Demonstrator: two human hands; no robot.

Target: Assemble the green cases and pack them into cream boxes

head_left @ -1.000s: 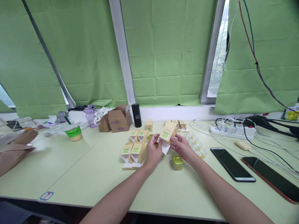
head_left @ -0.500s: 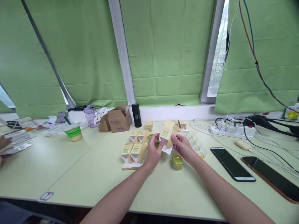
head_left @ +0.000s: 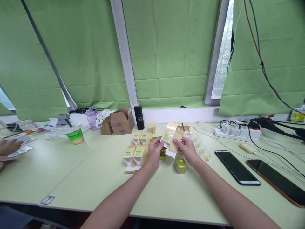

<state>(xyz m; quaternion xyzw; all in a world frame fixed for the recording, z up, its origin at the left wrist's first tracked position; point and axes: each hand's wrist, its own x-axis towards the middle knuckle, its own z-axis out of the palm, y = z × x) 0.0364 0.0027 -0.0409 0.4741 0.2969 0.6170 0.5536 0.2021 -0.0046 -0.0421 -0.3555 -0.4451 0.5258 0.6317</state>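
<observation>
A pale green table (head_left: 95,178) spans the view, its front edge nearest, before the green-lidded container (head_left: 180,166). Just beyond that container, the left hand (head_left: 154,154) pinches the left edge of a partly folded carton (head_left: 171,129); the right hand (head_left: 187,148) pinches its right panel. The card looks light, springy and easily creased, probably best held by its folded edges. Movement seems freest on the container's near side; left of it are cartons (head_left: 142,154), right a phone (head_left: 237,167), beyond it clear cups (head_left: 199,146).
</observation>
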